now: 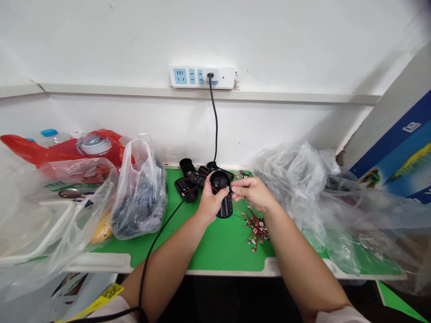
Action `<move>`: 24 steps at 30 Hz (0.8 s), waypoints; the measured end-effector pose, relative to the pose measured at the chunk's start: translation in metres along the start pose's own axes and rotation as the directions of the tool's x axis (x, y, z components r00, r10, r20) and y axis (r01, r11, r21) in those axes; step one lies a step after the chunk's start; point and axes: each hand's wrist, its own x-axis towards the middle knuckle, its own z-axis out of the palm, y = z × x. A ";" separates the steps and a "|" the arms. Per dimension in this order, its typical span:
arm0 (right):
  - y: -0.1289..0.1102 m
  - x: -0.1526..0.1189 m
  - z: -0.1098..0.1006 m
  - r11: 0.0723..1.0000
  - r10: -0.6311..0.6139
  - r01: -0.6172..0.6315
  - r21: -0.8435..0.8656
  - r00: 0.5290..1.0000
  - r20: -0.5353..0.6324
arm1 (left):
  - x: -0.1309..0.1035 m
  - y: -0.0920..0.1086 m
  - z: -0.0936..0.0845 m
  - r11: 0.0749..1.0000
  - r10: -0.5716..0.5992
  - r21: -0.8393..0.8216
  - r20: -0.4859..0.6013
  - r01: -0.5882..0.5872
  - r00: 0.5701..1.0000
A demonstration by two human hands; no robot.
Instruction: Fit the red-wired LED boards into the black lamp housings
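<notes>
A black cable [145, 264] crosses the left forearm [171, 251]. Beyond, over the green tabletop [218, 251], a glossy black device [225, 208] points its domed end toward the wall, long axis near-to-far, cylindrical body nearer. The left hand's [209, 199] fingers grip it; the right hand's [252, 193] pinch something tiny beside it.

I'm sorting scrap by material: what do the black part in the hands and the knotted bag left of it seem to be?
Black part: probably glossy hard plastic, given its sharp highlights. Bag: thin, clear plastic film, wrinkled and see-through.
</notes>
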 end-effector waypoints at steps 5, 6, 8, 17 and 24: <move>0.002 0.002 -0.001 0.999 0.025 -0.025 -0.021 1.000 0.005 | 0.000 0.002 0.000 0.995 0.072 0.063 0.000 -0.072 0.997; 0.002 0.002 -0.001 0.999 0.024 -0.024 -0.024 1.000 0.001 | 0.000 0.003 -0.001 0.994 0.080 0.071 0.008 -0.080 0.997; 0.002 0.002 0.000 1.000 0.016 -0.016 -0.025 1.000 -0.011 | 0.001 0.003 -0.002 0.993 0.084 0.082 0.031 -0.086 0.996; 0.002 0.000 0.002 1.000 -0.013 0.013 -0.019 1.000 0.004 | 0.001 0.004 -0.004 0.997 0.052 0.058 0.031 -0.054 0.998; 0.009 0.002 0.009 1.000 -0.008 0.008 -0.029 1.000 0.004 | 0.004 0.004 -0.007 0.998 0.031 0.048 0.020 -0.032 0.999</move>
